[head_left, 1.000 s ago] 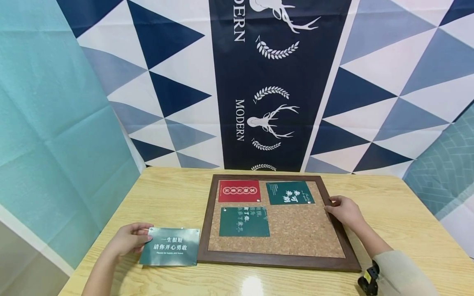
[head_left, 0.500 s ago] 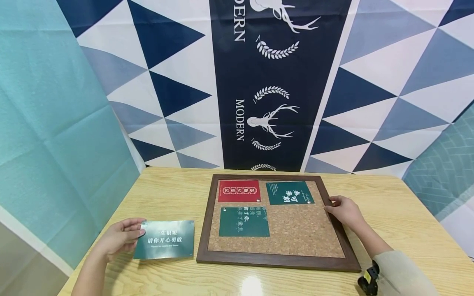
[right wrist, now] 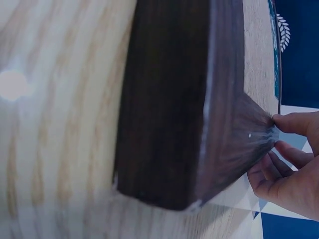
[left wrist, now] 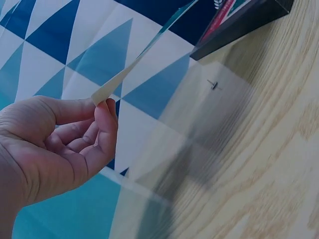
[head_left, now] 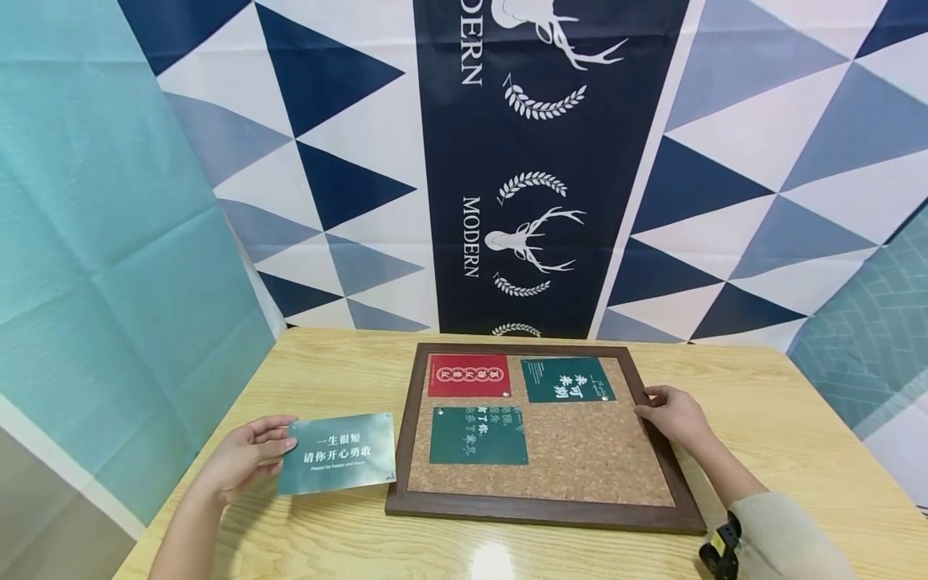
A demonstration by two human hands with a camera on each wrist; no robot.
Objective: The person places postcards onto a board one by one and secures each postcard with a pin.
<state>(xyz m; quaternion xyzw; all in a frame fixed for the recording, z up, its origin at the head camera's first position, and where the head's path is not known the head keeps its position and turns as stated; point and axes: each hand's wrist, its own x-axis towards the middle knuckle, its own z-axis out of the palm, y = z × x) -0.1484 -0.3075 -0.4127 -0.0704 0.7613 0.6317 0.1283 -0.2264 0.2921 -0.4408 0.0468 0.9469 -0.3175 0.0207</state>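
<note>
My left hand (head_left: 250,457) pinches the left edge of a green card (head_left: 337,453) with white lettering between thumb and fingers. The card is tilted, raised above the table, and its right end comes close to the frame of a corkboard (head_left: 594,451). In the left wrist view the card (left wrist: 142,55) shows nearly edge-on. My right hand (head_left: 674,415) grips the board's brown right edge between thumb and fingers. On the cork are a red card (head_left: 469,375), a green card (head_left: 569,379) at upper right and another green card (head_left: 478,436) below the red one.
The board lies flat on a light wood table (head_left: 348,370). A small dark pin-like thing (left wrist: 213,85) sits on the table near the board in the left wrist view. A patterned cloth (head_left: 362,161) hangs behind the table.
My left hand with the green card first drew a little left and up, then came back right, so the card is now tilted beside the board. The right hand stays on the edge.
</note>
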